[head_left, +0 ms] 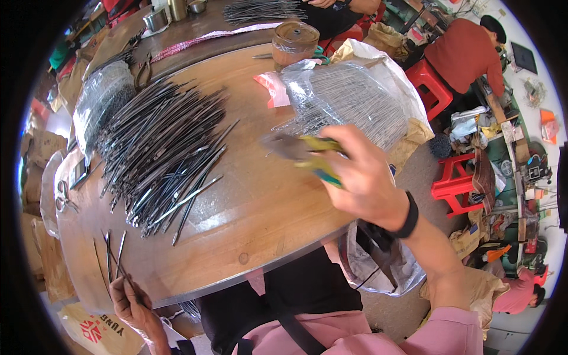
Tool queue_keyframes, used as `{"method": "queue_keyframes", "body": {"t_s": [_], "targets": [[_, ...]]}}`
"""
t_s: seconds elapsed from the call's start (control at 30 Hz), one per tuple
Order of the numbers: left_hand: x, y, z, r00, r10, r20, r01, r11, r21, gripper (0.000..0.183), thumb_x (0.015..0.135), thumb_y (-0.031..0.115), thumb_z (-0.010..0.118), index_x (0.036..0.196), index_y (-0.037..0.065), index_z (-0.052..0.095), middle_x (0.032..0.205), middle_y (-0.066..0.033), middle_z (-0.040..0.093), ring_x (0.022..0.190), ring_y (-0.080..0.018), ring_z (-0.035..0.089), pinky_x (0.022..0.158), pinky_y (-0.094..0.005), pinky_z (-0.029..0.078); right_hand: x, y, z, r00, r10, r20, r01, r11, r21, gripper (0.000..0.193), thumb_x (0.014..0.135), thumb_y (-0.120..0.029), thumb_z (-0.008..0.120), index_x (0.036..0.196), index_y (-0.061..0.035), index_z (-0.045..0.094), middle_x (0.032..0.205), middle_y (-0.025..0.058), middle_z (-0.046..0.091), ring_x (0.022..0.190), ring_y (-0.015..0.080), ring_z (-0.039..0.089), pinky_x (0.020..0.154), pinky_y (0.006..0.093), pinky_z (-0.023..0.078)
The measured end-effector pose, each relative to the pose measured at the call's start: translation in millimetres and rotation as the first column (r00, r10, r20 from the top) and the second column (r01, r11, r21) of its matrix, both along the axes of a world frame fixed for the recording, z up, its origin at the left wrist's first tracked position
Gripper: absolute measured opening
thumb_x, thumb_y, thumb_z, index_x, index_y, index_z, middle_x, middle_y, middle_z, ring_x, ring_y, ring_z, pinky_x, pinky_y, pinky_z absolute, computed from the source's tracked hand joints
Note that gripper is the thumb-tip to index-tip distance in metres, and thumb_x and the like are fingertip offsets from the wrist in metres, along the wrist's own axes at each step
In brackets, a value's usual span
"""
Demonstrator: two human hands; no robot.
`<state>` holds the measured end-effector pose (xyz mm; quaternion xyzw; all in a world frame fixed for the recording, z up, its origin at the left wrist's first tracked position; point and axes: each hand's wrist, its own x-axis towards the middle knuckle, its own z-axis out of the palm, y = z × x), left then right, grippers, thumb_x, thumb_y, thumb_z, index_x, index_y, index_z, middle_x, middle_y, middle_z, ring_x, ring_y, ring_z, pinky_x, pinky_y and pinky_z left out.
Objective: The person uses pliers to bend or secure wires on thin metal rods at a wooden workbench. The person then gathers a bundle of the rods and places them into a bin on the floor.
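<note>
My right hand (367,177) is raised over the table's right half, closed around pliers (287,147) with yellow-green handles. The pliers' jaws point left and are blurred, so what they grip, if anything, cannot be made out. At the table's lower left edge, my left hand (131,302) pinches a thin dark rod (125,273). A few similar rods (109,251) lie just beyond those fingers. A large pile of dark thin rods (160,136) spreads over the table's left half. Right of it, beyond the pliers, lies a clear plastic bag of thin wires (349,97).
The wooden table (266,219) has a rounded metal edge. A round brown container (294,42) stands at the back beside green-handled scissors (321,55). Scissors (64,198) lie far left, near a plastic bag (103,97). Red stools (455,183) and a person in red (464,56) are at right.
</note>
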<state>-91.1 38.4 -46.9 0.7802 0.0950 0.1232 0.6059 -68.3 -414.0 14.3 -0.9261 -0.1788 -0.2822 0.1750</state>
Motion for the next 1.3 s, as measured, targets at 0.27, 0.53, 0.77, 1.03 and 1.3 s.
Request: {"method": "queue_keyframes", "body": {"t_s": [0.27, 0.53, 0.77, 1.03, 1.3], "targets": [[21, -61, 31, 0.875, -0.476, -0.083, 0.415, 0.652, 0.634, 0.037, 0.08, 0.0, 0.065, 0.116, -0.004, 0.059, 0.101, -0.0167, 0.058, 0.096, -0.031, 0.059, 0.083, -0.039, 0.046, 0, 5, 15, 0.999, -0.025, 0.045, 0.022, 0.997, 0.072, 0.02, 0.069, 0.002, 0.074, 0.086, 0.003, 0.062, 0.109, 0.0162, 0.059, 0.093, 0.0318, 0.062, 0.081, 0.0353, 0.051], [63, -98, 15, 0.836, -0.534, -0.127, 0.398, 0.429, 0.811, 0.007, 0.083, 0.004, 0.064, 0.089, 0.0, 0.064, 0.086, -0.0161, 0.054, 0.084, -0.0372, 0.056, 0.07, -0.0463, 0.045, -37, -24, 46, 0.93, -0.322, 0.178, 0.305, 0.945, 0.119, 0.019, 0.074, 0.0, 0.074, 0.092, 0.0033, 0.067, 0.102, 0.0171, 0.063, 0.084, 0.0337, 0.065, 0.073, 0.0353, 0.052], [28, -80, 49, 0.84, -0.532, -0.107, 0.439, 0.55, 0.71, 0.006, 0.088, -0.005, 0.054, 0.083, -0.002, 0.055, 0.073, -0.0186, 0.061, 0.057, -0.0349, 0.06, 0.052, -0.04, 0.046, -108, -21, 49, 0.866, -0.486, 0.121, 0.432, 0.847, 0.311, 0.013, 0.083, -0.003, 0.068, 0.095, 0.0022, 0.066, 0.108, 0.0157, 0.063, 0.085, 0.0236, 0.062, 0.074, 0.0338, 0.051], [-50, -65, 48, 0.836, -0.403, -0.371, 0.068, 0.748, -0.66, 0.011, 0.088, 0.004, 0.064, 0.095, 0.004, 0.056, 0.085, -0.0122, 0.064, 0.044, -0.0209, 0.053, 0.032, -0.0283, 0.04, -139, -36, -45, 0.971, 0.159, -0.176, 0.234, -0.757, 0.61, 0.01, 0.088, -0.009, 0.068, 0.095, -0.003, 0.064, 0.108, 0.0111, 0.057, 0.086, 0.0194, 0.053, 0.067, 0.0307, 0.046], [-23, -150, 41, 0.644, -0.706, -0.295, 0.136, 0.485, -0.864, 0.027, 0.079, 0.007, 0.069, 0.104, -0.002, 0.063, 0.074, -0.0125, 0.062, 0.044, -0.0177, 0.049, 0.036, -0.0265, 0.035, -124, 25, -31, 0.909, 0.378, -0.173, 0.352, -0.48, 0.804, 0.019, 0.081, -0.009, 0.076, 0.092, -0.0015, 0.063, 0.113, 0.011, 0.051, 0.088, 0.0193, 0.052, 0.07, 0.0321, 0.045]]}}
